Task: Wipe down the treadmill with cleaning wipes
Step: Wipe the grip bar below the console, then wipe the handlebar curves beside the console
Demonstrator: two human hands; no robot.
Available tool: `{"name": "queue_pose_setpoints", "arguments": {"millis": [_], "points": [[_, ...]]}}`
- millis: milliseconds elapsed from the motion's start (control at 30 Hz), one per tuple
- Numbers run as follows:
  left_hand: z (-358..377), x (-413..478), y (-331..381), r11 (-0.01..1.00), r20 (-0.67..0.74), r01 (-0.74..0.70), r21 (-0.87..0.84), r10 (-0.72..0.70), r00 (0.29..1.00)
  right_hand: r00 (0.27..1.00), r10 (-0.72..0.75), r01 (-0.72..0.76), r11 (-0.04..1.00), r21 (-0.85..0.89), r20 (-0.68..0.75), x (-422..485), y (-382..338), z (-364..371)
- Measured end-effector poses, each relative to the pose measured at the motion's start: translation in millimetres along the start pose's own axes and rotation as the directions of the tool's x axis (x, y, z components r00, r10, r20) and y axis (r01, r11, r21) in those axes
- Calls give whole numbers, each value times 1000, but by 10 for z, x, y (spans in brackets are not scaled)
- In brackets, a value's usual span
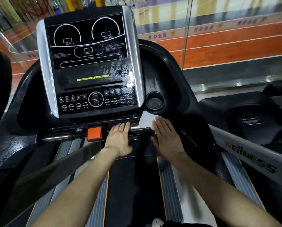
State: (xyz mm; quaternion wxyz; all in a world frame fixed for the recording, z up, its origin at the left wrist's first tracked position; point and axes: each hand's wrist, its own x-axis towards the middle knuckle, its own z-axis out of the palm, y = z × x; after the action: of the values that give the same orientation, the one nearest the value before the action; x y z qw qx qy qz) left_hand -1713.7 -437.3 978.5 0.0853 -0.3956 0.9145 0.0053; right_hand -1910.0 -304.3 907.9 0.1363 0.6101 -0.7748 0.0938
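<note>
Right grip [167, 136] flat atop white wipe [146, 120]

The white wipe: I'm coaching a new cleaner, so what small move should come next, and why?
Probably drag the wipe rightward along the ledge below the cup holder: the right hand lies flat on it, the left hand blocks the bar to its left, and wet streaks suggest the console's right side is done.
</note>
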Motion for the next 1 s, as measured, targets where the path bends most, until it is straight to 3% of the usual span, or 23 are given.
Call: {"name": "queue_pose_setpoints", "arguments": {"millis": [100,200,267,333,433,500,633,767,900,1000], "points": [[-21,14,-9,999,-3,18,-46,-18,1000,995,97,-95,994,57,-25,76,-200,-2],[-54,-18,-18,998,17,14,-61,-13,1000,1000,11,-10,1000,24,-24,144,-77,-86],[-53,-32,-9,998,18,10,-67,-9,1000,998,-30,38,990,135,-58,183,110,-215],[-48,-18,-19,996,24,11,-85,-9,1000,996,63,-41,948,315,-62,242,218,-432],[-147,22,-90,966,22,-5,-258,10,1000,983,186,-150,790,595,1,369,232,-757],[-263,34,-172,892,-66,-35,-450,6,998,981,143,-192,694,694,129,467,192,-932],[-425,-24,-343,722,-274,-229,-653,57,960,947,118,-320,464,826,300,657,-28,-1042],[-482,-226,-582,531,-262,-184,-827,-75,962,930,189,-362,342,867,314,878,-423,-1038],[-475,-515,-861,622,-391,-141,-770,-286,874,879,68,-475,198,857,471,1206,-924,-628],[-440,-773,-1193,650,-425,-76,-756,-399,812,787,-103,-616,-55,786,609,1366,-1612,-1016]]}}
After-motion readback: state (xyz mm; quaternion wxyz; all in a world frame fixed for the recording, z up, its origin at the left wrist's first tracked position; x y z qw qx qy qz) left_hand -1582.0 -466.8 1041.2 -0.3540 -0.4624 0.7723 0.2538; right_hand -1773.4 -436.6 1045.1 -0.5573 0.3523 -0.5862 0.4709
